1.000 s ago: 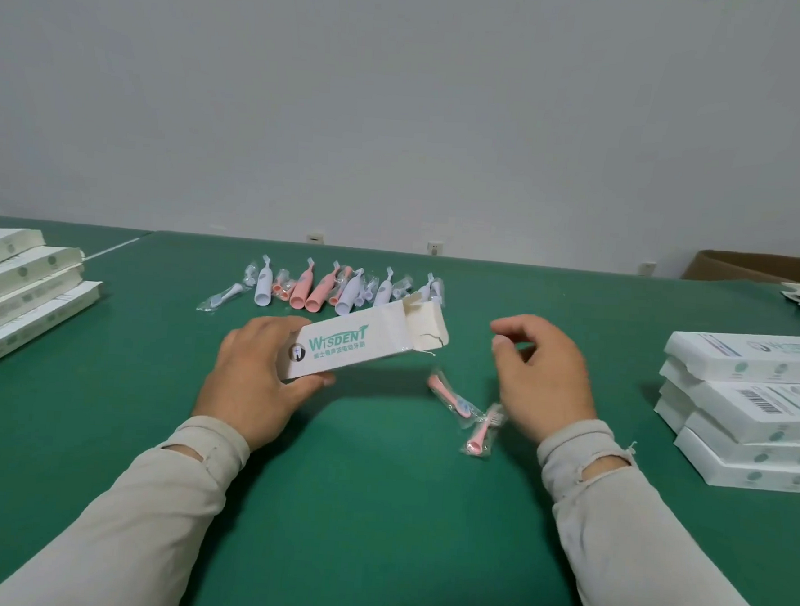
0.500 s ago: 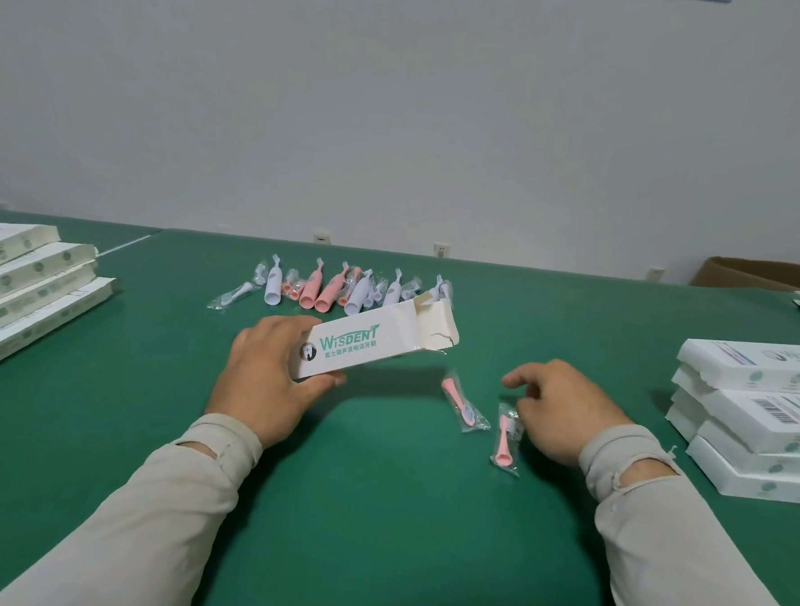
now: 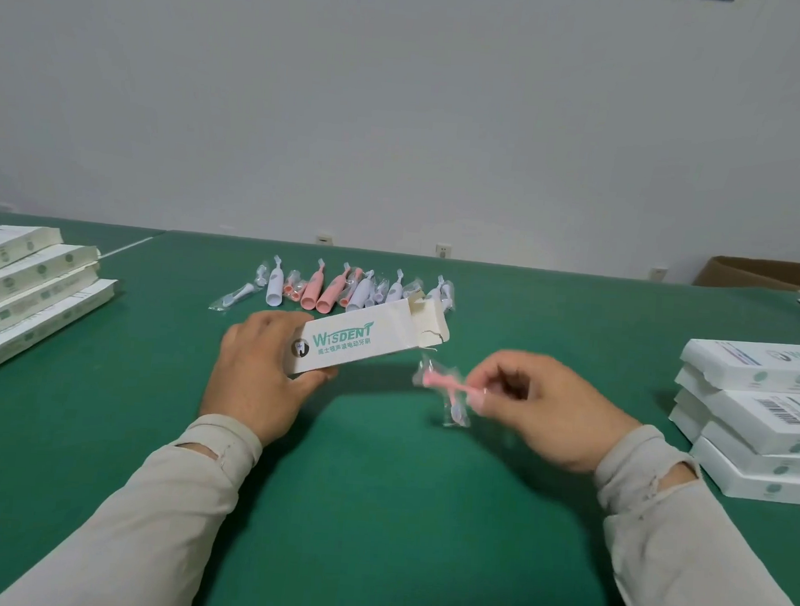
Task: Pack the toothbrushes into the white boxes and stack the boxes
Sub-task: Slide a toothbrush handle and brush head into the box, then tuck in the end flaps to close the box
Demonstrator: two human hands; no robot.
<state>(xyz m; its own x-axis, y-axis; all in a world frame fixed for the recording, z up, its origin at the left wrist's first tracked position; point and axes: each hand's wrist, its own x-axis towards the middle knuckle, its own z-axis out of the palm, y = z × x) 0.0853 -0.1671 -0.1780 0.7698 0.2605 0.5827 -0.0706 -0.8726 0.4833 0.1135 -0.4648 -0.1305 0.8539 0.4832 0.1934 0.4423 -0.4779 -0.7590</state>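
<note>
Head view showed the left hand (image 3: 262,378) gripping an open-ended white cardboard box (image 3: 367,343). The right hand (image 3: 551,405) pinched two pink plastic-wrapped brush heads (image 3: 446,390) above the green bench (image 3: 376,512).

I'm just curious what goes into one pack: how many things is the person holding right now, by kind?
box: 1, flap open, in the left hand
wrapped pink brush heads: 2, pinched in the right hand
Total: 3
</note>
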